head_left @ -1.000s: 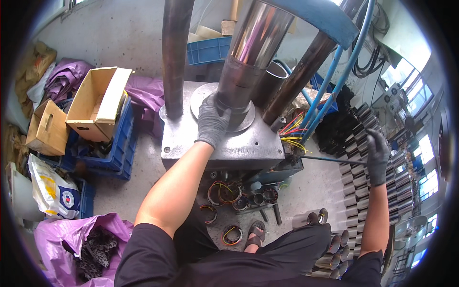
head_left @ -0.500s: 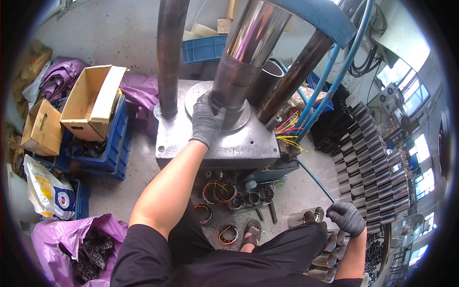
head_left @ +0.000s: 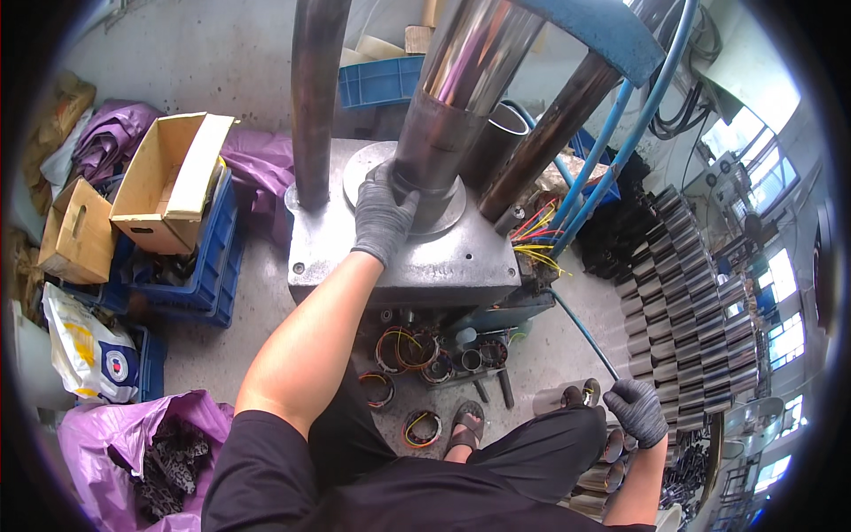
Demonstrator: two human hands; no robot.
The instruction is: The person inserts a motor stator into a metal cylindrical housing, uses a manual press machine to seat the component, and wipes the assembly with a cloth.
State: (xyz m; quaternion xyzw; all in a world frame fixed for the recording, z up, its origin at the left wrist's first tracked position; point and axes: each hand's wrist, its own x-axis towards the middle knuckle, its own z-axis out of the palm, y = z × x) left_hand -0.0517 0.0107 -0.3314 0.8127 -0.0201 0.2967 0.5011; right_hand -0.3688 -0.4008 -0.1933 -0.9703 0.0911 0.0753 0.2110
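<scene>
A grey work glove covers my left hand (head_left: 385, 213). Its fingers and thumb are around the near side of the lower part of a metal cylinder (head_left: 432, 168), which stands upright on a round plate (head_left: 363, 168) on the press table (head_left: 408, 275). From above, a shiny press ram (head_left: 479, 58) meets the cylinder. To the right and lower down, my gloved right hand (head_left: 636, 413) is closed around the end of a long, thin blue lever (head_left: 583, 331) that runs down from the press. The grip's underside is hidden.
Steel columns (head_left: 315, 106) and blue hoses (head_left: 643, 115) flank the ram. Wound stators (head_left: 421, 428) lie on the floor by my sandalled foot. Metal tubes (head_left: 691, 301) are stacked at right. Cartons (head_left: 168, 191), blue crates (head_left: 208, 275) and a purple sack (head_left: 97, 452) stand at left.
My right hand has shifted slightly down and left with the lever's end. My left hand keeps its place at the cylinder. The whole view has moved a little.
</scene>
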